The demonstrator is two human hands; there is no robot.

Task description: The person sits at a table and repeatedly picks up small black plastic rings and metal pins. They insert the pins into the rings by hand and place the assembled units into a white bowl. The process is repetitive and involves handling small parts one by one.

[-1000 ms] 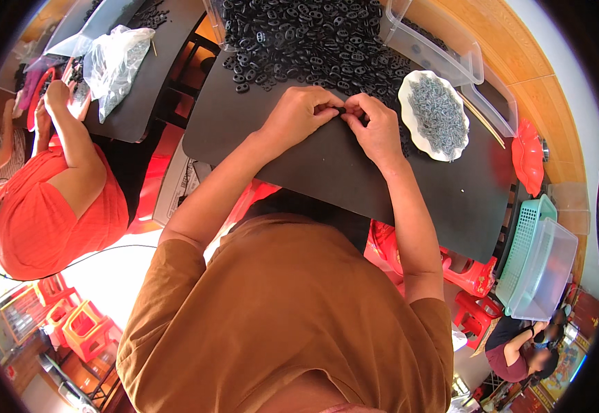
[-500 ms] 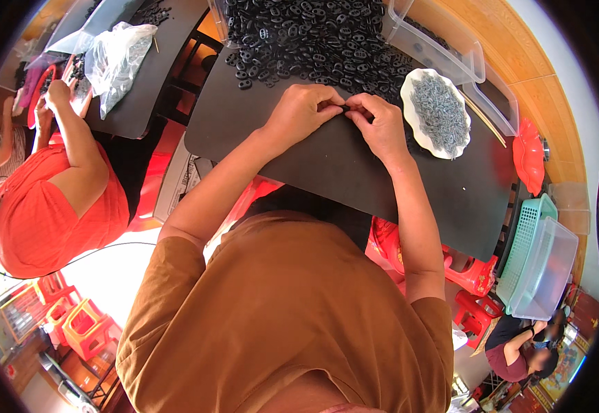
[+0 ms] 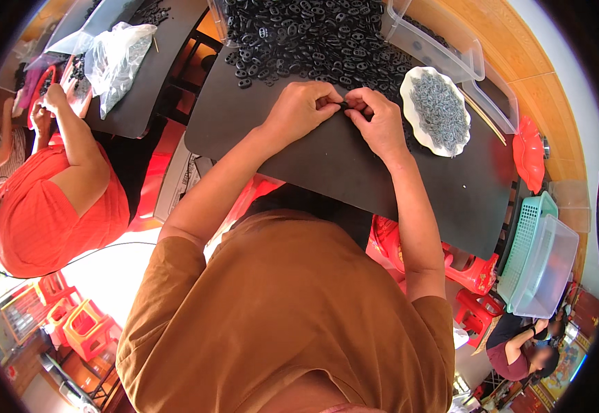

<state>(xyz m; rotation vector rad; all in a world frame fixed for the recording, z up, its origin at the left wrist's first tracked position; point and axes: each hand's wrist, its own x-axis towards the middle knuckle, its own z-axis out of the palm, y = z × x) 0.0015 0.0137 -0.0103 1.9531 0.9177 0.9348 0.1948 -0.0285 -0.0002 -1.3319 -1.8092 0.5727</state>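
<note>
I had the left hand (image 3: 303,110) and right hand (image 3: 380,127) nearly together, fingertips pinching a small black piece (image 3: 344,106) over the surface (image 3: 313,162), beside the heap of black pieces (image 3: 306,41). Fingers hid most of it, so I couldn't tell its long axis or which way it pointed. Right of it, a white scalloped dish (image 3: 407,103) held small grey pieces (image 3: 442,110); a clear bin (image 3: 444,60) behind held black ones.
</note>
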